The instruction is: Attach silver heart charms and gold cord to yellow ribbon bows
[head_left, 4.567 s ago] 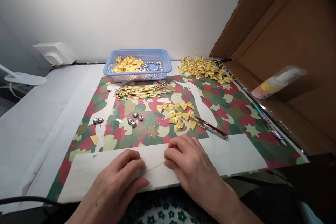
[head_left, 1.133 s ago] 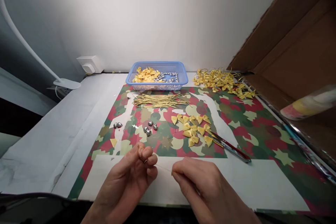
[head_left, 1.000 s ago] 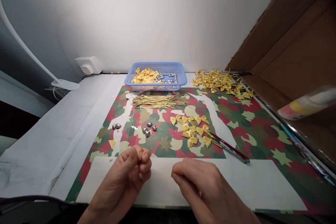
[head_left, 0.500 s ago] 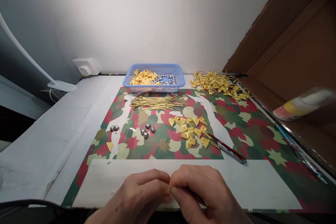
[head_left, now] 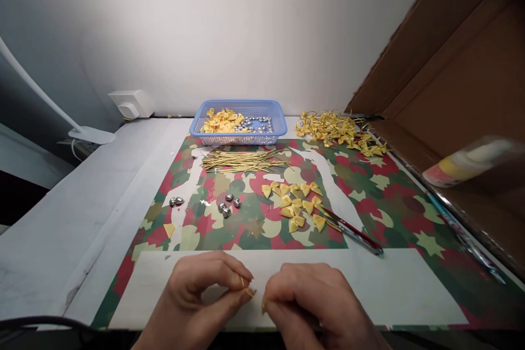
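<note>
"What's in the left hand (head_left: 199,296)?"

"A thin yellow cord (head_left: 250,293), pinched by finger and thumb, at the bottom middle of the frame."

"And the right hand (head_left: 318,301)?"

"Its fingertips squeeze a tiny yellow bit (head_left: 263,307). I can't tell if it's the same cord."

"Yellow bows (head_left: 286,201) lie below centre, a little right."

Left hand (head_left: 186,292) pinching yellow cord (head_left: 250,293), blue basket (head_left: 238,135)

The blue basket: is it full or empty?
Partly filled: in the blue basket, yellow ribbon pieces lie on the left, silver beads on the right, and some blue bottom shows.
</note>
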The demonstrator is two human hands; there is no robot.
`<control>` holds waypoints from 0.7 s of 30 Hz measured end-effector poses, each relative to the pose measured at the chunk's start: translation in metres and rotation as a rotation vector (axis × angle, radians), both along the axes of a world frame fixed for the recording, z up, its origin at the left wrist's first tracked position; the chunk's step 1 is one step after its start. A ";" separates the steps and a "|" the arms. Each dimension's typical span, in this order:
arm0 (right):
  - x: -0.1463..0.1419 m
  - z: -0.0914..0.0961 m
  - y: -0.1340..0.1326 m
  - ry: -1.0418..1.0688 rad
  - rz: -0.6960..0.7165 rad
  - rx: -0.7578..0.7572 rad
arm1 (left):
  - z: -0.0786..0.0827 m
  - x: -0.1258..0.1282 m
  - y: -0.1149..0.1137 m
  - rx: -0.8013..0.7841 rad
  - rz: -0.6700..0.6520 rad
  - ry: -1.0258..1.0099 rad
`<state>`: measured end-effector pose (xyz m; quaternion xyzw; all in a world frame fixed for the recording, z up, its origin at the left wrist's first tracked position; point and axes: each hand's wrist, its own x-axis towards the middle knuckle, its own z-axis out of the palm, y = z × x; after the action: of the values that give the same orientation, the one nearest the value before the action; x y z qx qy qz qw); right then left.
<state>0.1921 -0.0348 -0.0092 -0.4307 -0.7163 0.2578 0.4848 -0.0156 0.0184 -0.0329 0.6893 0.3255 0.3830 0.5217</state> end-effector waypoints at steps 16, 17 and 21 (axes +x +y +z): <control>0.008 0.011 -0.003 -0.089 -0.119 -0.047 | 0.009 0.006 -0.002 0.073 -0.269 0.034; 0.009 0.013 -0.003 -0.095 -0.118 -0.055 | 0.007 0.006 -0.001 0.097 -0.229 0.044; 0.007 0.013 -0.004 -0.140 -0.093 -0.081 | -0.002 0.007 0.000 0.146 -0.094 0.055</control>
<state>0.1986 -0.0392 0.0040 -0.4997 -0.7167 0.2327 0.4271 -0.0088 0.0183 -0.0350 0.7501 0.2782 0.3620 0.4784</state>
